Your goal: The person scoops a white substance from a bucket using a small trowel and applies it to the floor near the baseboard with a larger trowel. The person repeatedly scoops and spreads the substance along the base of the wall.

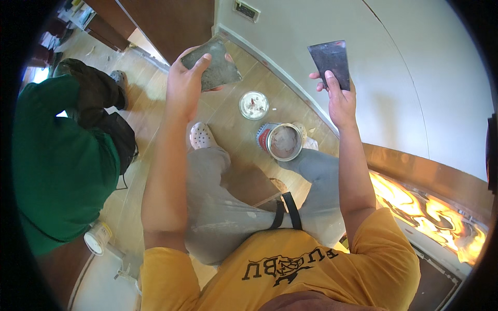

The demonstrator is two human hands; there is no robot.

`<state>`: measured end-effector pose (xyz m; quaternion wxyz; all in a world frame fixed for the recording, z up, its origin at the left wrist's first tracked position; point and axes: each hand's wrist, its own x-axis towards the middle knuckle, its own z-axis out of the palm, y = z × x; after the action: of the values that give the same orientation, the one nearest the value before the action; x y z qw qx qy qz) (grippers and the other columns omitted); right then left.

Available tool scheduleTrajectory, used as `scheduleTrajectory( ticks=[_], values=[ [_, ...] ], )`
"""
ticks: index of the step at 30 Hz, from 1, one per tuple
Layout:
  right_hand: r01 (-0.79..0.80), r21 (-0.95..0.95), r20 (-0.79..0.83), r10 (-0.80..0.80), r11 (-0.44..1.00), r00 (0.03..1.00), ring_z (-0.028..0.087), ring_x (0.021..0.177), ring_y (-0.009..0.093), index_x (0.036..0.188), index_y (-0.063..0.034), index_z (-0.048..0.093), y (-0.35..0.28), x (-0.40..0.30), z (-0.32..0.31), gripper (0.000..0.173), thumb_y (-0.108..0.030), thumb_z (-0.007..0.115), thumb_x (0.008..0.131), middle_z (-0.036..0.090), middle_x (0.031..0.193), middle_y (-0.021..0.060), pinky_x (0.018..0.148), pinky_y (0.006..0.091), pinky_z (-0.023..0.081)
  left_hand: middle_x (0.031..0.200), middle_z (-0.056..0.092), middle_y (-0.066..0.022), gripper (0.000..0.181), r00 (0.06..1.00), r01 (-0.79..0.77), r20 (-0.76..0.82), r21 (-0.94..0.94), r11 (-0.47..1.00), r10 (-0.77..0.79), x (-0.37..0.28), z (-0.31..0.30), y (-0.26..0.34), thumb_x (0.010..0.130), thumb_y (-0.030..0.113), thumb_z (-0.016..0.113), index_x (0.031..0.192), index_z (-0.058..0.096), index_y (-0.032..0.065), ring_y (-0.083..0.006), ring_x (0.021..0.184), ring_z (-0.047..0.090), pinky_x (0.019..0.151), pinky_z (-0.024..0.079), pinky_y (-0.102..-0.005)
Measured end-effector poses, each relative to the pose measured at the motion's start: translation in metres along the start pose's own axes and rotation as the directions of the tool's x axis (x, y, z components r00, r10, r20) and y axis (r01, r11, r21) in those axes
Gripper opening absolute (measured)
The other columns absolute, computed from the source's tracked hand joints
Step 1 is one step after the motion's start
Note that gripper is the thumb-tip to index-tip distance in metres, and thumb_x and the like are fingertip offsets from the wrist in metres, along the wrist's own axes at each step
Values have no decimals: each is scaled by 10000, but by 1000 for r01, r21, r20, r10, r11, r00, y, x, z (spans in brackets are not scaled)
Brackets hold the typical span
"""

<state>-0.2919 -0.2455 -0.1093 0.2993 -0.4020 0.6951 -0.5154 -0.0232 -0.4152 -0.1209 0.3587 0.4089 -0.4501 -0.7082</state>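
My left hand holds a flat grey plate smeared with pale residue, thumb on top and fingers beneath. In my right hand is a dark, flat, tapered spreader, pinched at its narrow end and raised in front of the white wall. Both plates are apart from each other and from the wall. An uncovered metal can of greyish-brown paste stands by my right knee. Beyond it on the floor lies a round lid with white paste and a reddish streak.
A person in a green shirt bends over close on my left. Near them is a white tub. The white wall has a long seam and an outlet box. At right is a glowing flame-patterned panel.
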Motion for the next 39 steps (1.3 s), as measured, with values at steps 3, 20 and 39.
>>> scheduleTrajectory(
  ticks=[3,20,39],
  values=[
    [200,-161,63,-193,966,979,607,1083,180,1285,-93,638,-9,-9,4,356,-58,536,946,625,1267,71,856,296,489,1007,693,-146,427,987,87,127,113,990,-102,-5,5,2,924,169,627,1272,540,-63,-223,804,713,589,593,-325],
    [634,-440,539,-377,636,753,522,1163,244,1244,-278,695,-6,-18,15,569,-234,734,678,576,1403,-33,1001,374,372,1013,676,-164,491,920,195,290,249,949,-265,13,31,-15,885,158,669,1274,516,-99,-215,784,702,564,567,-343],
    [-423,750,97,548,509,831,617,997,249,1172,-76,572,211,13,61,245,-131,567,933,609,1159,90,803,387,462,1015,684,-132,355,964,244,42,248,938,-262,12,16,-15,904,143,640,1192,577,-55,-208,807,695,577,545,-331]
  ],
)
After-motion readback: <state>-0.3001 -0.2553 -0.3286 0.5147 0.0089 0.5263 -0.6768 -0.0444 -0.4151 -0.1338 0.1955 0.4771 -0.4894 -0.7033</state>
